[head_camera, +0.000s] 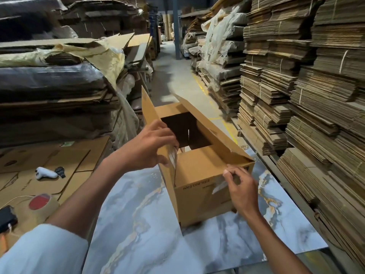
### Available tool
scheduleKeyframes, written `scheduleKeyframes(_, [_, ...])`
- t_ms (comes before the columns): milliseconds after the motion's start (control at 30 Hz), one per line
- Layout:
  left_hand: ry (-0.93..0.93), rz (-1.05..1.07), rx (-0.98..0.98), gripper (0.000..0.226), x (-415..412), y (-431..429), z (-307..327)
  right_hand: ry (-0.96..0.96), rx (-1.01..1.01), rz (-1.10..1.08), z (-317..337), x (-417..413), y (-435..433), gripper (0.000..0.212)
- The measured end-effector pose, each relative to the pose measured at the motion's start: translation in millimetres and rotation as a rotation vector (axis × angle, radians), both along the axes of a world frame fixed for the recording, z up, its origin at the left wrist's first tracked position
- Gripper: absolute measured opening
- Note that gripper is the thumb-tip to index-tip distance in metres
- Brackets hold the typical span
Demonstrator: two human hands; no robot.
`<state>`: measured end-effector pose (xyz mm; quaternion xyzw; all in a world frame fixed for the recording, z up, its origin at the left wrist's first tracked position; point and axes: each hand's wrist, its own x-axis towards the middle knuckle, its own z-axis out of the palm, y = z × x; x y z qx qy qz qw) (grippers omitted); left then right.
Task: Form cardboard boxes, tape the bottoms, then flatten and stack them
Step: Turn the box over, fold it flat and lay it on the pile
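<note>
From the head view, the box (199,194) stands on the marbled surface (148,234) straight ahead of you. Its open end faces up and its long axis runs from near to far. It sits between your two hands, and both are on it.

Your left hand (150,147) grips the left flap (150,109), with the fingers curled over its top edge and the thumb beneath. That flap stands nearly upright. Your right hand (241,190) is at the near right corner, fingers bent and pinching where a strip of clear tape crosses the near wall. Whether they hold tape or cardboard I cannot tell.

The right flap (207,123) rises at a slant along the right side. The near flap (201,161) already lies folded in over the opening.

What comes next probably turns on this: both long flaps must swing inward towards each other, across the box's short width, so each hand pushes towards the middle.

The tape roll (42,201) lies well off to the left on flat cardboard sheets (59,161), beside a white handheld tool (46,173) — your left hand is the nearer one. Tall stacks of flattened cardboard (316,95) crowd the right side, close to the surface's edge, so there is little room there for the right flap to swing outward.
</note>
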<state>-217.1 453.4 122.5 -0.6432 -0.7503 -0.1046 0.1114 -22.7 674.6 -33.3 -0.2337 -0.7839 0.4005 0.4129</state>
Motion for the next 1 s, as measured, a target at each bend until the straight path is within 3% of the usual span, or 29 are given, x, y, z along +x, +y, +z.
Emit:
scheduleKeyframes(67, [0.129, -0.004, 0.064, 0.048, 1.8, -0.1, -5.6, -0.066, 0.065, -0.035, 9.7, 0.8, -2.6, 0.013])
scheduleKeyframes(167, [0.107, -0.031, 0.104, 0.040, 8.2, 11.2, -9.0, -0.105, 0.356, -0.024, 31.7, -5.6, -31.8, 0.020])
scheduleKeyframes(267, [0.013, -0.063, 0.143, 0.036, 19.0, 29.5, -5.8, -0.157, 0.183, 0.303, 59.3, -19.1, -75.0, 0.043])
scheduleKeyframes(367, [0.009, -0.062, 0.129, 0.041, 22.6, 48.5, -4.1, -0.072, 0.093, 0.296, 63.9, -30.9, -81.4, 0.026])
scheduleKeyframes(467, [0.013, 0.066, 0.018, 0.048, -0.3, 50.5, 0.4, -0.049, 0.199, 0.337, 57.4, -22.5, -56.5, 0.013])
scheduleKeyframes(533, [-0.005, 0.168, -0.046, 0.059, -21.5, 42.7, 5.3, -0.056, 0.237, 0.343, 54.2, -9.3, -34.3, 0.016])
scheduleKeyframes(600, [-0.008, 0.244, -0.061, 0.066, -39.8, 35.2, 11.1, -0.051, 0.224, 0.260, 51.8, 4.0, -8.2, 0.021])
scheduleKeyframes(700, [0.051, 0.378, -0.087, 0.067, -61.5, 22.5, 14.1, -0.061, -0.026, 0.043, 44.3, 21.9, 41.6, 0.024])
scheduleKeyframes(867, [0.133, 0.538, -0.087, 0.052, -72.2, -7.1, 2.1, -0.099, -0.163, -0.177, 70.8, 33.2, 98.5, 0.049])
scheduleKeyframes(933, [0.168, 0.493, -0.047, 0.044, -64.4, -5.5, 2.1, -0.152, -0.026, -0.266, 91.7, 25.0, 103.7, 0.057])
scheduleKeyframes(1000, [0.180, 0.450, -0.045, 0.038, -50.0, 2.1, 5.2, -0.185, 0.275, -0.354, 111.6, 8.9, 95.3, 0.072])
